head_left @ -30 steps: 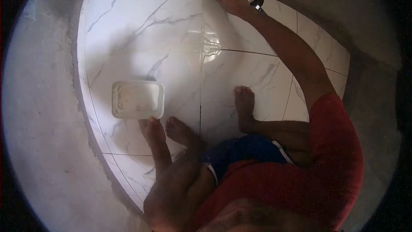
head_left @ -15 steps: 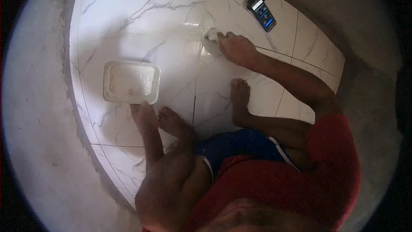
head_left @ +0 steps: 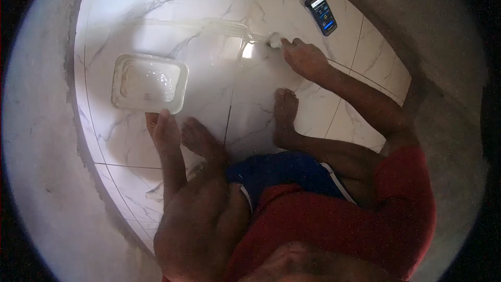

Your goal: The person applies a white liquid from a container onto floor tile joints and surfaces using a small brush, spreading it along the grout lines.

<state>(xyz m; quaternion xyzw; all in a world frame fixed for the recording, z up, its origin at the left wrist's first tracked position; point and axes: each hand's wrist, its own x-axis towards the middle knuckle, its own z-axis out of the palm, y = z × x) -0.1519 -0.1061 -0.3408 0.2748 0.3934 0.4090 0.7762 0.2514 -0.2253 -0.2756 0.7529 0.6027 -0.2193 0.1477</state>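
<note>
My left hand [head_left: 166, 131] grips the lower edge of a white rectangular tray [head_left: 181, 86], its thumb on the rim and its fingers underneath. Wet, whitish, shiny paste [head_left: 151, 81] coats the inside of the tray. Out to the right, my right hand [head_left: 308, 61] is closed on a small whitish lump [head_left: 275, 40] against the floor; whether it is a cloth, a sponge or a coated tool cannot be made out. Just left of that lump, pale wet smears [head_left: 224, 27] cover the tile joints where they cross.
White marble-patterned tiles [head_left: 255, 109] form the floor. A dark phone-like device [head_left: 322, 16] with a lit screen lies beyond my right hand. Rough grey walls [head_left: 44, 125] curve round both sides. My bare feet [head_left: 286, 109] rest on the tiles between my hands.
My right hand has moved right along the joint with the whitish lump, uncovering wet smears near the crossing. The left hand still holds the tray. The whole view has shifted slightly.
</note>
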